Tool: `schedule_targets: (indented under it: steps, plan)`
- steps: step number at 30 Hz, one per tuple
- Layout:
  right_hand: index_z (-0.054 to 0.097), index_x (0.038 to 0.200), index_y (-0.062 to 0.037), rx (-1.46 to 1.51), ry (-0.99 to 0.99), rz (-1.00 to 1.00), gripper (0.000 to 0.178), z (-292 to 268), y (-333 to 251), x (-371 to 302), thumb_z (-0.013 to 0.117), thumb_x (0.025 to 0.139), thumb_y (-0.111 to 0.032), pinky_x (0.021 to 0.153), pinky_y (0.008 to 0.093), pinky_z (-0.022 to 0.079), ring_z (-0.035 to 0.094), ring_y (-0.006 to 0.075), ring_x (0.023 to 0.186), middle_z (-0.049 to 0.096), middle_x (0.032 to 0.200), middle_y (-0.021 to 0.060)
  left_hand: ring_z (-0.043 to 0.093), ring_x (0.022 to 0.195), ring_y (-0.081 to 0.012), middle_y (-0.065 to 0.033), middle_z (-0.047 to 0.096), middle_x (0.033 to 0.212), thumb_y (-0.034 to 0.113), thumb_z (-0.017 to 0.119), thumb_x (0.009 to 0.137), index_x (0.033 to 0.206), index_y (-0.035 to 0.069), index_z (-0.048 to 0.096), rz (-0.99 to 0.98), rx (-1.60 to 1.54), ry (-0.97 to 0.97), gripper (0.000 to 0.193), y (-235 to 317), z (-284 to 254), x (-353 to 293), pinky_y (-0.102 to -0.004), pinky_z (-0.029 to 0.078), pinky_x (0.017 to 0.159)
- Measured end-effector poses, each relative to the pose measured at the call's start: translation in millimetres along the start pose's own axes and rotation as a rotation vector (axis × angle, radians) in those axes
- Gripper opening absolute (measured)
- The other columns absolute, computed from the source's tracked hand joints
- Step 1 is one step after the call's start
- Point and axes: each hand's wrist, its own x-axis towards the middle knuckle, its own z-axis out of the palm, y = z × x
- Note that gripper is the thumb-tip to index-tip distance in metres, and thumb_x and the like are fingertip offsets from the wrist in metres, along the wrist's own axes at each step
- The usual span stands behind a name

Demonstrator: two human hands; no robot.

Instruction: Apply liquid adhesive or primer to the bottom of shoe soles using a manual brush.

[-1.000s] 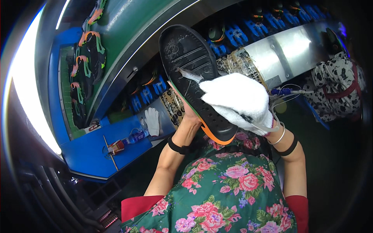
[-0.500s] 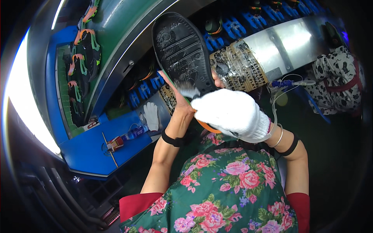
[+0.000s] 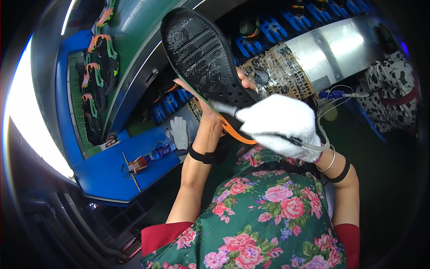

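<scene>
A black shoe sole [image 3: 201,58], patterned with ridges and small holes, is tilted up in front of me; shiny wet-looking patches lie on it. Bare, my left hand [image 3: 208,110] grips it from beneath, with fingertips showing at its right edge. An orange and green rim runs along the near left side. Over the heel, my right hand [image 3: 282,123] in a white knit glove is closed around a brush [image 3: 225,108]. The bristles are at the sole's left edge, blurred. A clear thin tube [image 3: 323,134] runs from the gloved hand along the wrist.
Behind stands a metal machine [image 3: 345,47] with a taped cardboard patch [image 3: 282,71] and a row of blue holders [image 3: 273,29]. A blue table [image 3: 112,179] at left bears a white glove [image 3: 179,132] and a bottle [image 3: 161,151]. Several shoe uppers [image 3: 105,56] line the far left.
The sole has shifted left and slightly up, tilting more. My gloved hand has moved a little right and turned, baring the tube and more of the orange rim.
</scene>
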Motion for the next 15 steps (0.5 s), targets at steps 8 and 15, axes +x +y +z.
schedule_targets:
  steps: [8, 15]
  plan:
    - [0.08, 0.108, -0.0073, 0.052, -0.072, -0.027, 0.03, 3.0, 2.4, -6.6, 0.082, 0.079, -0.002, 0.081, 0.036, 0.061, 0.076, 0.027, 0.097, 0.079, 0.111, 0.0118, 0.063, 0.101, -0.036, -0.0234, 0.066, 0.1, 0.114, 0.036, 0.051, 0.117, -0.007, 0.064, -0.036, -0.029, -0.026, 0.141, 7.1, 6.8, 11.0, -0.0506, 0.056, 0.088]
    - [0.08, 0.11, -0.0075, -0.079, -0.099, -0.079, 0.027, -0.3, 5.8, -15.1, 0.078, 0.083, -0.003, 0.084, 0.0383, 0.06, 0.075, 0.0286, 0.099, 0.079, 0.112, 0.0099, 0.06, 0.099, -0.0271, -0.0146, 0.061, 0.109, 0.104, 0.047, 0.063, 0.137, 0.0, 0.056, -0.007, 0.202, -0.158, 0.128, 17.4, -5.9, 15.6, -0.0483, 0.048, 0.099]
